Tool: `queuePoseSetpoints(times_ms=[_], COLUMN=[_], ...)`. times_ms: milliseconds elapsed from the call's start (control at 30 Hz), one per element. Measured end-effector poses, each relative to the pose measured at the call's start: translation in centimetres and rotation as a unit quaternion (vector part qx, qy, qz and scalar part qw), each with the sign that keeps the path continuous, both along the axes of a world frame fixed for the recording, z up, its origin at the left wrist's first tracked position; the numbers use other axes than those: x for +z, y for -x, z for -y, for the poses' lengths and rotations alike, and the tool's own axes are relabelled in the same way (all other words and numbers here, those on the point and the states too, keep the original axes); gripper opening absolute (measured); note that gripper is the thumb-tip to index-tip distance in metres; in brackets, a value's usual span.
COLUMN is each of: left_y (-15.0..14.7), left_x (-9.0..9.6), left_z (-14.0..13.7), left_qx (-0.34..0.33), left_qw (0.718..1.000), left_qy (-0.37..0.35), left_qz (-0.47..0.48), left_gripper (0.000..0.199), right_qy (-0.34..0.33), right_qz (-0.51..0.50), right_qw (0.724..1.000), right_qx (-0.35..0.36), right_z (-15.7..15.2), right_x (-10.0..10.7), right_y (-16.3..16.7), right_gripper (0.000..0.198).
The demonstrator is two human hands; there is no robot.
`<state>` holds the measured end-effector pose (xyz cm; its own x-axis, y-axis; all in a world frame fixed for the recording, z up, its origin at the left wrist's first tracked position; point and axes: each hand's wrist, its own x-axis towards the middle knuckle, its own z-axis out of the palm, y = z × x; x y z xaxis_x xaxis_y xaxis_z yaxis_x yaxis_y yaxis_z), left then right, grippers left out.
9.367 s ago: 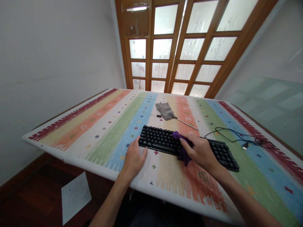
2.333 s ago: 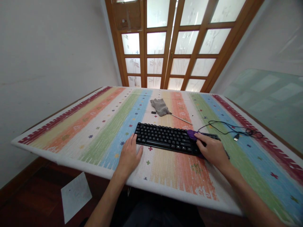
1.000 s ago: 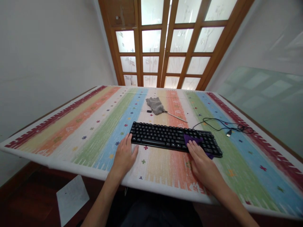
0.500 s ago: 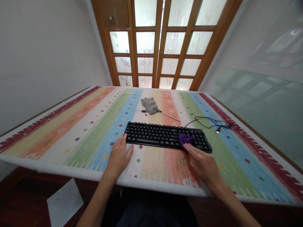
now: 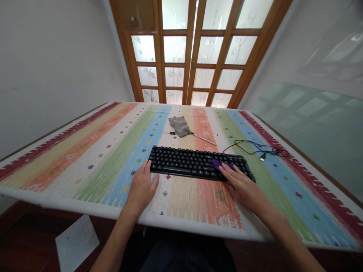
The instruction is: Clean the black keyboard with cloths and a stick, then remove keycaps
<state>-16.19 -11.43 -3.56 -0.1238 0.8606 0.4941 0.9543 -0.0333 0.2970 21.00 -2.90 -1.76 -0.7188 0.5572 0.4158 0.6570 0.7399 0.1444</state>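
A black keyboard [image 5: 181, 161] lies across the cloth-covered table in front of me. My left hand [image 5: 143, 186] rests at its left end, fingertips against the edge, fingers stretched out and the thumb spread apart on the tablecloth. Toward the keyboard's right end, a purple cloth [image 5: 217, 163] is spread on the keys. My right hand [image 5: 238, 184] presses down on this cloth with its fingers laid over it, hiding part of the cloth and the keys under it.
Beyond the keyboard lie a grey fuzzy duster head [image 5: 180, 126] with a thin pale handle [image 5: 204, 140] and a small black object [image 5: 172, 133]. The keyboard's cable [image 5: 249, 146] is coiled at the right, with its USB plug [image 5: 262, 156]. Wooden glass doors stand behind the table.
My right hand has gone from pinching the bunched purple cloth to lying flatter over it, and the cloth is pressed down on the keys. My left hand stays in place.
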Motion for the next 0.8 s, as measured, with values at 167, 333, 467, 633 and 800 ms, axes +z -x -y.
queuePoseSetpoints(times_ms=[167,333,467,633,800], left_y=[-0.1,0.0,0.0,-0.1,-0.2], left_x=[0.2,0.1,0.1,0.0,0.0], left_z=[0.0,0.0,0.0,0.1,0.2], left_qx=[-0.001,0.001,0.000,-0.004,0.001], left_qw=[1.000,1.000,1.000,1.000,1.000], left_qy=[0.004,0.011,0.011,0.004,0.008], left_qz=[-0.001,-0.002,0.001,0.009,0.017], left_gripper=[0.052,0.052,0.052,0.052,0.052], right_qy=[0.006,-0.043,-0.066,-0.074,-0.081], right_qz=[0.023,0.022,0.017,0.004,0.000], right_qw=[0.999,0.996,0.991,0.989,0.990], right_qx=[-0.028,-0.071,-0.114,-0.124,-0.118], right_z=[0.6,2.0,2.9,3.3,3.0], right_x=[-0.3,-0.5,-0.6,-0.7,-0.3], right_y=[0.3,1.7,3.0,3.6,2.9], right_gripper=[0.075,0.072,0.066,0.069,0.065])
